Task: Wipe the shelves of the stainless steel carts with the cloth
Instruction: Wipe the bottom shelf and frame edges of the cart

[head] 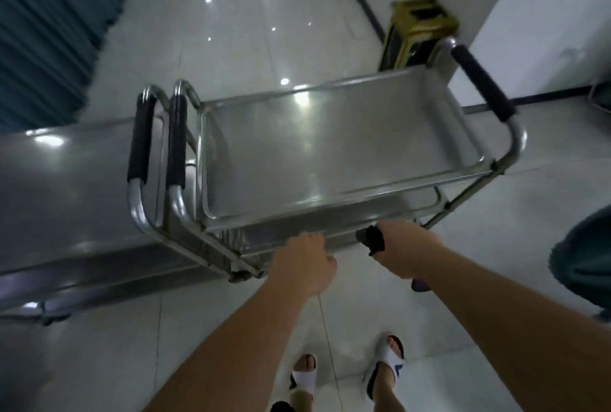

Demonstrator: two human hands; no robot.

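While the picture blurs a little, we find the dark cloth [372, 239] bunched in our right hand [405, 251], fingers curled round it, a bit of it poking out at the wrist side. That hand sits at the near edge of the steel cart [330, 147], down at the lower shelf [297, 229], just under the top shelf's near rim. Our left hand [309, 261] is right beside it, fingers hooked over that same near edge of the lower shelf, gripping the metal. Up top, the upper shelf [334, 144] gleams bare, catching ceiling lights. Black foam handles: one at the far right [481, 81], one at the left [177, 139]. Tucked tight against that left end stands a second cart [66, 193], its own black handle [140, 140] just beside the first cart's. Below us, two feet in white slides [385, 367] on pale floor tiles [231, 31]. Far right, by the white wall, a yellow and black object [416, 31] we cannot identify. Far left, a teal curtain [49, 31].
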